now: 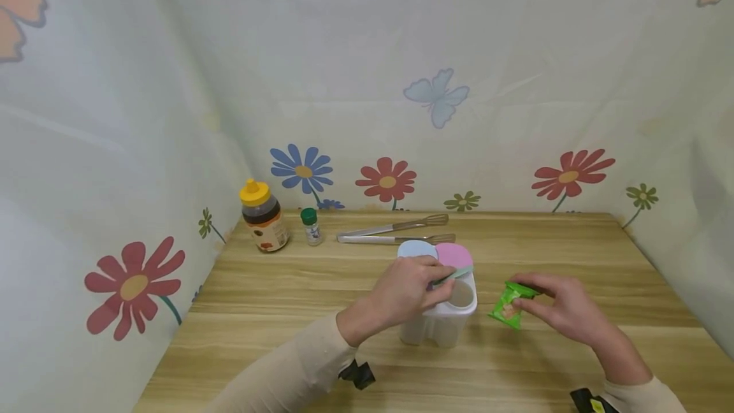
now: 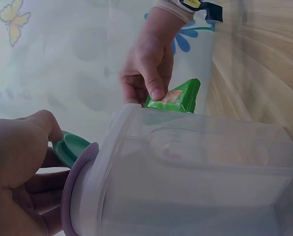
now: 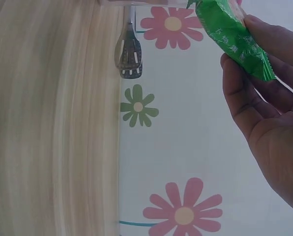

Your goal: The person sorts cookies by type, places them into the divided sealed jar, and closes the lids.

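We observe the left hand (image 1: 408, 290) extended forward from a beige sleeve, knuckles up, fingers curled and pinching with the thumb. The right hand (image 1: 559, 308) reaches in from the lower right, palm turned inward, its thumb and fingertips (image 2: 156, 92) closed in a pinch. Both forearms angle toward the centre, the hands near each other but apart.

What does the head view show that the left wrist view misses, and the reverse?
Only the head view shows the honey bottle, small green-capped jar, tongs and blue lid. Only the left wrist view shows the container's clear side wall up close. Both show the left hand lifting the green lid, and the right hand pinching the green packet.
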{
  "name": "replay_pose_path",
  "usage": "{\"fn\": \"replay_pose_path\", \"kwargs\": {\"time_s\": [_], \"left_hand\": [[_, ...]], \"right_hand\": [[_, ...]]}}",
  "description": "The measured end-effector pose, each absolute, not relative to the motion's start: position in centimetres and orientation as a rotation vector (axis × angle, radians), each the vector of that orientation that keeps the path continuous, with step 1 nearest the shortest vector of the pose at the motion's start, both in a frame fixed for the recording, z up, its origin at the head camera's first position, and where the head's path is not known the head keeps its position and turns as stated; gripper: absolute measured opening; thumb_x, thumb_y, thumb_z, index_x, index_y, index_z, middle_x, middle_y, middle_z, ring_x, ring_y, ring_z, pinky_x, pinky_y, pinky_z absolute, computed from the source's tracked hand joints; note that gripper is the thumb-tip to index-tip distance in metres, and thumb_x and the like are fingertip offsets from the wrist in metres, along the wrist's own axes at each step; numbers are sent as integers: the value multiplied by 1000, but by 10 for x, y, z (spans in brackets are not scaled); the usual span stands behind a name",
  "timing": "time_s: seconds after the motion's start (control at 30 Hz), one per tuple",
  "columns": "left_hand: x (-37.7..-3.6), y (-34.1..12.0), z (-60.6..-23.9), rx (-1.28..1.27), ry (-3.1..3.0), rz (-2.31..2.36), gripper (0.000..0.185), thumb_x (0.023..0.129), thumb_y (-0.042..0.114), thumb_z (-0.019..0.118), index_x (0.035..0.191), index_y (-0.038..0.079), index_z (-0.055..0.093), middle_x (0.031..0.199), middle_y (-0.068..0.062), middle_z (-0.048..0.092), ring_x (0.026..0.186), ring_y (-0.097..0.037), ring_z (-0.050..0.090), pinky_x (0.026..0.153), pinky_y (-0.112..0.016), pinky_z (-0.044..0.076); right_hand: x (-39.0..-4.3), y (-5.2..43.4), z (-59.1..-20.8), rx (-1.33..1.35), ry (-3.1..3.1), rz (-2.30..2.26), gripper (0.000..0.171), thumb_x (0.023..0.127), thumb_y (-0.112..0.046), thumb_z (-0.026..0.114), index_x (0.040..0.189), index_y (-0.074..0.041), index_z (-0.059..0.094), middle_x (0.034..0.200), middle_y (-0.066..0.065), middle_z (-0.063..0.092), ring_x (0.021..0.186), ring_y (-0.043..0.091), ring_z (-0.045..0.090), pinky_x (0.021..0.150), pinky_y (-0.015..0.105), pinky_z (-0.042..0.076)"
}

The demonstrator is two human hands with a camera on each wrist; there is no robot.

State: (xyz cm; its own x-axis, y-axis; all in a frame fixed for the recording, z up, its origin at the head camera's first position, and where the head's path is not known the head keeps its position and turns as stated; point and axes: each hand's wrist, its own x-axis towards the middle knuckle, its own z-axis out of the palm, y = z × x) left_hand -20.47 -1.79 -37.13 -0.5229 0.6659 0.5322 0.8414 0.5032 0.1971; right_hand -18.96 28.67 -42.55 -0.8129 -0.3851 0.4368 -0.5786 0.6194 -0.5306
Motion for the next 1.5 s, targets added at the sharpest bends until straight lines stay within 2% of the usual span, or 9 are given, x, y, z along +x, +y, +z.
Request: {"fn": "replay_pose_path", "kwargs": {"time_s": [0.17,0.4,0.63,0.9,1.23,1.37,1.5], "left_hand": [[-206,-19,-369,-1246,-2371,-653,22,92,21,62,105,10,77,92,0,74,74,-4,65,62,-7,46],[-205,-20,-369,-1237,-2393,-685,23,93,21,61,105,10,77,91,1,74,72,-3,64,61,-5,43],[-206,-20,-370,-1232,-2402,-706,23,93,22,61,105,10,76,91,0,74,72,-4,65,60,-5,43],[-207,-21,-372,-1238,-2414,-745,23,94,22,60,106,10,76,89,0,74,68,-3,62,56,-4,40],[-207,-22,-374,-1225,-2430,-769,24,94,21,60,106,9,76,83,1,73,62,2,53,51,-4,36],[-208,-23,-374,-1225,-2422,-787,23,94,21,60,105,8,76,80,2,72,59,2,50,49,-4,34],[-209,-22,-374,-1223,-2421,-783,23,94,20,60,104,8,77,84,0,74,62,1,53,51,-4,36]], "right_hand": [[-191,285,-422,808,-2493,1010,38,71,-1,83,106,-11,73,97,2,74,82,-1,65,78,7,48],[-188,283,-415,807,-2431,1029,41,68,2,84,105,-12,74,98,5,74,84,-2,65,78,5,47],[-184,281,-412,813,-2371,1069,43,66,5,84,105,-10,74,99,6,73,85,-2,65,76,6,48],[-183,278,-408,826,-2340,1020,46,65,7,84,104,-14,74,98,-1,73,84,-3,65,75,8,49],[-181,273,-400,823,-2332,1025,48,64,9,83,106,-13,73,99,-1,72,85,-4,64,75,8,49],[-181,270,-395,860,-2302,1071,48,64,12,82,106,-10,73,99,-1,71,86,-4,64,75,9,50],[-182,268,-390,904,-2254,1138,48,63,17,80,106,-5,71,97,1,70,85,-1,65,74,11,51]]}}
